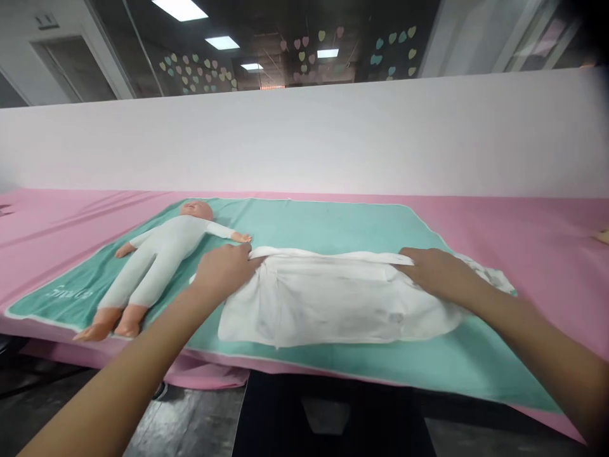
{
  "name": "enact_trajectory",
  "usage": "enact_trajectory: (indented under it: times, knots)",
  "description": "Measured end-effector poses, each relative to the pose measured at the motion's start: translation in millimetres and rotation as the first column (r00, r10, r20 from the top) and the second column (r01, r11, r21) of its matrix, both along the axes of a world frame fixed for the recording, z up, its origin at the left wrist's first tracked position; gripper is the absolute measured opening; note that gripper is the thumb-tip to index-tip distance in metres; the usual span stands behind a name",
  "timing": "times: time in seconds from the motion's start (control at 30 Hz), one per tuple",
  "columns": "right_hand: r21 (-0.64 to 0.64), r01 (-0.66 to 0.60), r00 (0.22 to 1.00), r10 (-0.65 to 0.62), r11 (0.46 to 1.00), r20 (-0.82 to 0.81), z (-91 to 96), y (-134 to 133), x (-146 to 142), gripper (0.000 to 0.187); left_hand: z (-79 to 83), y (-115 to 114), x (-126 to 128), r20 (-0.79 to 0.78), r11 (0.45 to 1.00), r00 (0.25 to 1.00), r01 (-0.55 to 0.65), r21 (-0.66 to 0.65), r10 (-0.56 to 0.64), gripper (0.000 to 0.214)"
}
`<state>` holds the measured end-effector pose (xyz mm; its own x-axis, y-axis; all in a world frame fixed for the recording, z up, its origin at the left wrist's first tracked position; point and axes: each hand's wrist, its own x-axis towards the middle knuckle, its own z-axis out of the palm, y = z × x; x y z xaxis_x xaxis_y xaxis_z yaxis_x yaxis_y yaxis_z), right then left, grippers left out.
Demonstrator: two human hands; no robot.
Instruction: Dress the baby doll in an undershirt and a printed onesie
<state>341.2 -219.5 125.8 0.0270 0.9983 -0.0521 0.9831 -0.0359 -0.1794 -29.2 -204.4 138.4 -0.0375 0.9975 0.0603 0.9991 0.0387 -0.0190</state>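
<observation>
A white cloth (pixel 328 298) lies folded on a teal mat (pixel 323 222) that covers part of a pink table (pixel 523 228). My left hand (pixel 223 266) is closed on the cloth's upper left edge. My right hand (pixel 435 270) rests on the cloth's upper right part, fingers pressed down over the folded edge. A baby doll (pixel 162 254) in a white suit lies on its back on the mat, left of my left hand, its outstretched arm almost touching my fingers.
A white partition wall (pixel 304 139) runs behind the table. The table's front edge is near me, with dark floor (pixel 190 425) and a dark object (pixel 328 412) below it. A small tan thing (pixel 603 236) sits at the far right edge.
</observation>
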Motion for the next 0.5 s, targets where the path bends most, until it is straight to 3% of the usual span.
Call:
enact_trajectory:
  times: [0.17, 0.3, 0.4, 0.5]
  knots:
    - [-0.013, 0.040, 0.978, -0.037, 0.999, 0.206, -27.9, 100.8, -12.6, 0.031, -53.1, 108.1, 19.7, 0.007, 0.996, 0.997, 0.071, -0.051, -0.071, 0.048]
    - [0.160, 0.059, 0.961, -0.099, 0.985, 0.256, -54.8, 157.9, -18.9, 0.028, -76.7, 168.9, 34.6, 0.060, 1.000, 0.998, 0.011, 0.020, -0.013, 0.042]
    - [0.347, 0.020, 0.960, -0.115, 0.937, 0.256, -80.8, 178.6, -25.7, 0.040, -83.6, 185.4, 53.3, 0.098, 0.992, 0.995, -0.017, 0.124, 0.004, 0.037]
    - [0.459, -0.125, 0.964, 0.000, 0.880, 0.264, -102.4, 178.1, -40.0, 0.053, -94.0, 172.7, 82.7, 0.031, 0.911, 0.972, 0.206, 0.358, -0.232, 0.041]
